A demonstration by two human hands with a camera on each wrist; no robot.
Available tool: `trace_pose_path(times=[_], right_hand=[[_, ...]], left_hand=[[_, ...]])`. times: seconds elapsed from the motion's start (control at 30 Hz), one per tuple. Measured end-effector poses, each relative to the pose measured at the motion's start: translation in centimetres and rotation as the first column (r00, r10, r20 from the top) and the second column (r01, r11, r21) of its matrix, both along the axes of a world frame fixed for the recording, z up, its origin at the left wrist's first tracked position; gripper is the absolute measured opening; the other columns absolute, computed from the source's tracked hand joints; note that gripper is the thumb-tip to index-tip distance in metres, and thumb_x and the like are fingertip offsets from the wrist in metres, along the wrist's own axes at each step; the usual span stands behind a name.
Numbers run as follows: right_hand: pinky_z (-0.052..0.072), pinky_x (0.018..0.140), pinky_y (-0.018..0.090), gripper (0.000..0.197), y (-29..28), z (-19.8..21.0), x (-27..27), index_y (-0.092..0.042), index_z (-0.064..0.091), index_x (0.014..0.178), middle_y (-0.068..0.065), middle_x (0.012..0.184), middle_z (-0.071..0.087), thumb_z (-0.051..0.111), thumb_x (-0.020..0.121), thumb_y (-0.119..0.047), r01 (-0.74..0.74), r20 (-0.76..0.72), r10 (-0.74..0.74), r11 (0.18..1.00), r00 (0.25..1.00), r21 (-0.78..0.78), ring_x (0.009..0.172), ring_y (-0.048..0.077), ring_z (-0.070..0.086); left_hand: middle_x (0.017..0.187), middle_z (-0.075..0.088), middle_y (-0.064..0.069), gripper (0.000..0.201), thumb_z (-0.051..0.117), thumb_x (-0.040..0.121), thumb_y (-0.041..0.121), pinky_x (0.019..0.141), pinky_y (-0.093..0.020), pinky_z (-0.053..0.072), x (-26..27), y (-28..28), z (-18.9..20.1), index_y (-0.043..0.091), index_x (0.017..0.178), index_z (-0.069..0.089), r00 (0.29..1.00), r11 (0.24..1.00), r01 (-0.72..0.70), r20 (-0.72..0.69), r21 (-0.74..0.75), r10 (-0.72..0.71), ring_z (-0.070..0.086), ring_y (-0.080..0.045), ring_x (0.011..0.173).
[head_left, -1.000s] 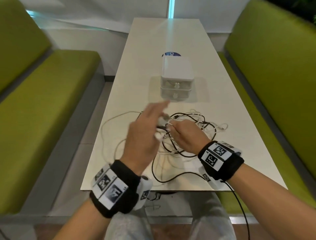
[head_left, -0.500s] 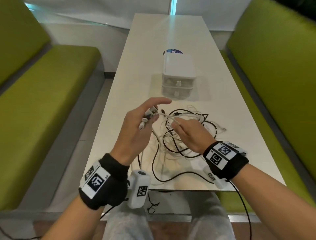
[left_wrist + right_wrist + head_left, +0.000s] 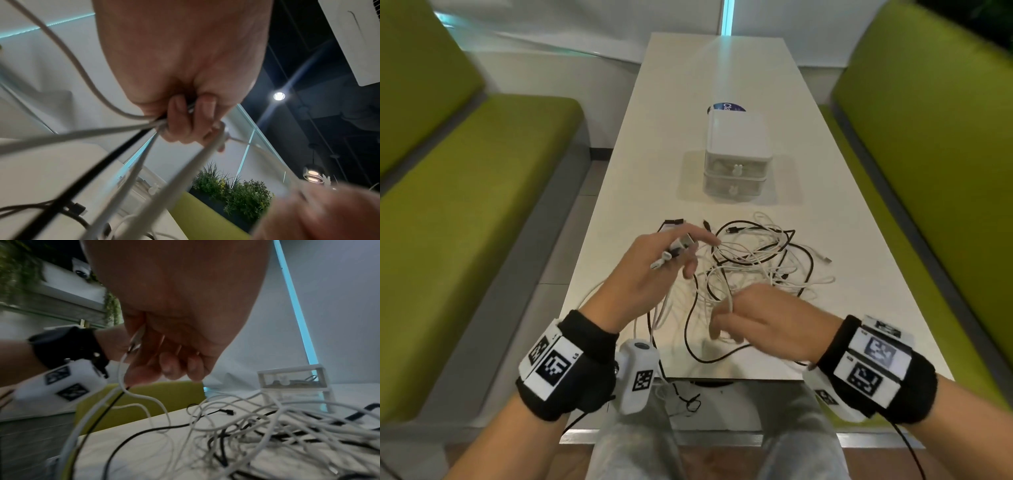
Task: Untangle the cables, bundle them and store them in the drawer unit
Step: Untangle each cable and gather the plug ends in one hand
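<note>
Head view, from the left: a green bench (image 3: 465, 205) flanks the white table (image 3: 640, 164). Above the table's near left part the left hand (image 3: 643, 274) is raised, fingers curled around several cable ends (image 3: 674, 250), white and dark plugs poking out between them. To its right lies the tangle of cables (image 3: 753, 263), white and black strands looped over one another on the tabletop, one black strand trailing toward the near edge. Further right and nearer, the right hand (image 3: 767, 322) pinches a white cable (image 3: 729, 301) lifted from the tangle. Beyond the tangle, mid-table, stands the drawer unit (image 3: 736, 161), both drawers closed, a blue sticker (image 3: 729, 107) behind it.

Left wrist view adds what the head camera hides: the fingers (image 3: 180, 123) clamp white strands and one black one that fan out downward from the grip.

Right wrist view shows the underside of the right hand (image 3: 170, 344), with the white cable (image 3: 121, 374) running out from between thumb and fingers, the other fingertips curled and free. It also shows something inside the top drawer of the drawer unit (image 3: 292, 378); what it is cannot be told.
</note>
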State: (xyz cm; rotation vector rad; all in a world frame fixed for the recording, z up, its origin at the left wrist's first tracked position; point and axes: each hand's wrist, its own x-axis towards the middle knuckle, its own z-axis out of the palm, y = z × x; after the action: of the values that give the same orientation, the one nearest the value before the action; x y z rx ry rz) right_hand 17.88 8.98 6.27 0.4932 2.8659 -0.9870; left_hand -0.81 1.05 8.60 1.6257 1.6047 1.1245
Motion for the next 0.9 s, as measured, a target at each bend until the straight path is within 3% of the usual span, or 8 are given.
trace_pose_path(times=[0.13, 0.23, 0.3, 0.37, 0.53, 0.73, 0.8, 0.9], right_hand=[[0.052, 0.078, 0.035, 0.038, -2.5, -1.0, 0.7, -0.026, 0.066, 0.112, -0.001, 0.088, 0.071, 0.050, 0.090, -0.053, -0.188, 0.332, 0.176, 0.982, 0.927, 0.005, 0.084, 0.016, 0.063], [0.049, 0.089, 0.039, 0.060, -2.4, -1.3, 0.9, -0.032, 0.049, 0.136, 0.001, 0.116, 0.065, 0.069, 0.080, -0.043, -0.238, 0.526, 0.166, 0.969, 0.834, 0.072, 0.107, 0.022, 0.059], [0.047, 0.086, 0.036, 0.075, -1.5, -1.2, 0.9, -0.032, 0.042, 0.140, 0.002, 0.119, 0.062, 0.077, 0.074, -0.039, -0.245, 0.581, 0.136, 0.963, 0.802, 0.113, 0.109, 0.024, 0.057], [0.046, 0.084, 0.036, 0.082, -0.6, -1.0, 0.9, -0.033, 0.039, 0.142, -0.001, 0.114, 0.065, 0.080, 0.071, -0.040, -0.217, 0.607, 0.127, 0.973, 0.784, 0.076, 0.106, 0.021, 0.057], [0.046, 0.090, 0.032, 0.066, -0.3, -0.6, 0.5, -0.033, 0.045, 0.139, -0.009, 0.108, 0.070, 0.066, 0.080, -0.055, -0.107, 0.541, 0.097, 0.994, 0.836, -0.012, 0.096, 0.008, 0.056], [0.049, 0.074, 0.031, 0.043, -1.0, -1.7, -2.4, -0.025, 0.063, 0.109, 0.001, 0.092, 0.068, 0.051, 0.089, -0.061, 0.161, 0.195, -0.196, 0.970, 0.961, 0.179, 0.084, 0.018, 0.061], [0.051, 0.076, 0.033, 0.048, -1.7, -2.2, -3.9, -0.026, 0.058, 0.117, 0.002, 0.091, 0.069, 0.054, 0.086, -0.063, 0.206, 0.129, -0.224, 0.968, 0.966, 0.141, 0.085, 0.019, 0.063], [0.053, 0.077, 0.038, 0.065, -2.8, -2.5, -5.9, -0.032, 0.028, 0.139, 0.003, 0.091, 0.068, 0.059, 0.087, -0.055, 0.244, 0.042, -0.251, 0.961, 0.967, 0.127, 0.086, 0.024, 0.064]], left_hand=[[0.073, 0.065, -0.011, 0.026, 0.043, 0.101, 0.000, 0.059, 0.001, 0.035, 0.5, -0.9, 0.2, 0.007, 0.112, 0.065, 0.997, 0.997, 0.075, -0.008, -0.023, -0.075, 0.051, 0.010, 0.052], [0.075, 0.064, -0.006, 0.027, 0.041, 0.104, 0.011, 0.050, -0.006, 0.031, 0.2, -0.8, -0.1, 0.017, 0.112, 0.066, 0.995, 0.998, 0.013, 0.101, -0.059, -0.007, 0.041, -0.002, 0.046], [0.072, 0.059, -0.002, 0.026, 0.041, 0.104, 0.021, 0.045, -0.017, 0.027, -0.1, -0.7, -0.4, 0.023, 0.112, 0.066, 0.985, 0.996, 0.006, 0.172, -0.090, 0.009, 0.032, -0.015, 0.047], [0.070, 0.056, -0.004, 0.027, 0.041, 0.102, 0.028, 0.043, -0.018, 0.025, -0.2, -0.7, -0.4, 0.022, 0.111, 0.065, 0.972, 0.995, 0.007, 0.236, -0.096, 0.016, 0.029, -0.013, 0.046], [0.065, 0.053, -0.003, 0.033, 0.036, 0.102, 0.032, 0.040, -0.018, 0.022, -0.4, -0.7, -0.1, 0.016, 0.108, 0.064, 0.927, 0.998, -0.022, 0.371, -0.064, 0.044, 0.027, -0.008, 0.039], [0.064, 0.050, -0.007, 0.035, 0.032, 0.104, 0.029, 0.039, -0.016, 0.018, -1.1, -1.0, 0.2, 0.011, 0.100, 0.062, 0.835, 0.997, -0.028, 0.546, -0.072, 0.063, 0.023, -0.007, 0.034], [0.061, 0.048, -0.006, 0.036, 0.035, 0.099, 0.034, 0.037, -0.013, 0.014, -1.2, -1.3, 0.6, 0.013, 0.094, 0.064, 0.706, 0.997, -0.005, 0.706, -0.080, 0.060, 0.020, -0.004, 0.031], [0.057, 0.044, 0.000, 0.041, 0.033, 0.095, 0.041, 0.034, -0.010, 0.011, -1.6, -1.9, 1.5, 0.017, 0.084, 0.064, 0.471, 0.997, 0.059, 0.882, -0.049, 0.016, 0.011, -0.002, 0.031]])
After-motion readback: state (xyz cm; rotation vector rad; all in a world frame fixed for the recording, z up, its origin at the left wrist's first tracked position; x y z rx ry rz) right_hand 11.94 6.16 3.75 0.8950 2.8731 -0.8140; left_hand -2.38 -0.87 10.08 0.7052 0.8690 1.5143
